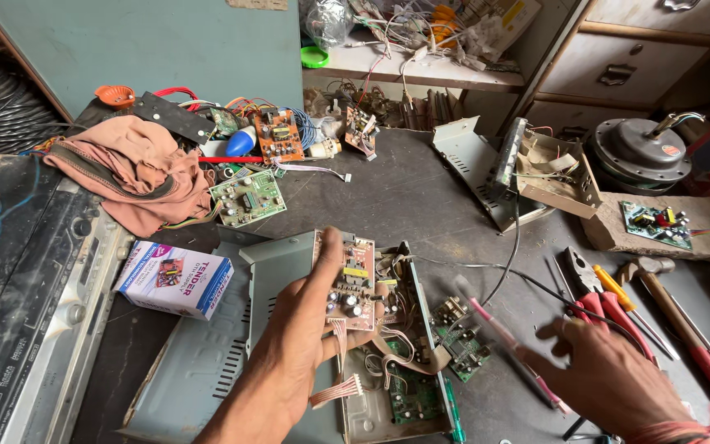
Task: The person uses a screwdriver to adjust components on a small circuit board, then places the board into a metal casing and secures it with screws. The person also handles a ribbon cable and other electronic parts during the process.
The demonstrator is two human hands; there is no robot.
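My left hand [301, 329] holds up a small tan circuit board [348, 279] with capacitors and a white ribbon cable [337, 386] hanging from it. It hovers over an opened grey metal device case [207, 353] with green boards [411, 393] inside. My right hand [606, 374] holds a thin pink-handled tool [507, 337], blurred, pointing toward the board. Red-handled pliers [597, 300] lie just behind that hand.
A hammer [667, 304] and screwdrivers [626, 298] lie at the right. A small white and blue box [172, 278], a brown cloth [133, 168], loose circuit boards [248, 196], a grey metal cover [474, 160], a fan motor [638, 152] and a black player [34, 304] surround the dark bench.
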